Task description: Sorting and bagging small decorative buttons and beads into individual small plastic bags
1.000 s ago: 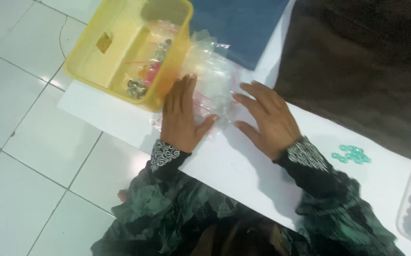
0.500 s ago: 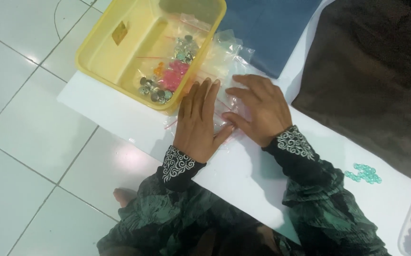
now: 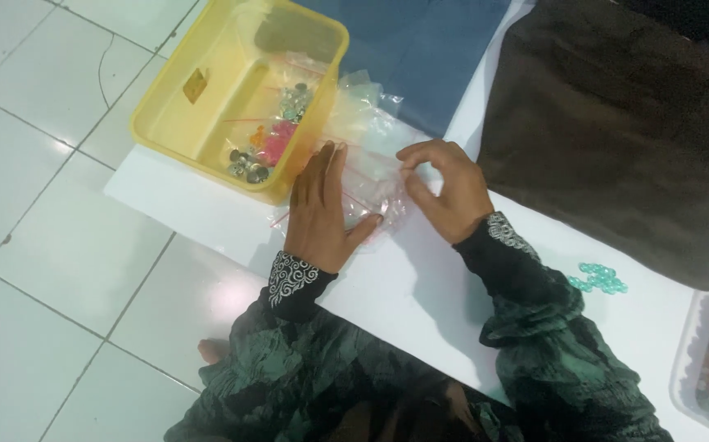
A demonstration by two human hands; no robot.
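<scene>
Yellow tub holds pink and silver beads. Beside it lies blue cloth, then dark brown cloth. Well right of the tub, turquoise beads. Sleeves green-black, cuffs white-patterned.

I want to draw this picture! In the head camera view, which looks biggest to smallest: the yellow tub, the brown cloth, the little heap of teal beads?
1. Brown cloth, largest by far.
2. Yellow tub.
3. Teal beads, a tiny cluster.
All lie at about the same distance from the camera, so the order is safe.
</scene>
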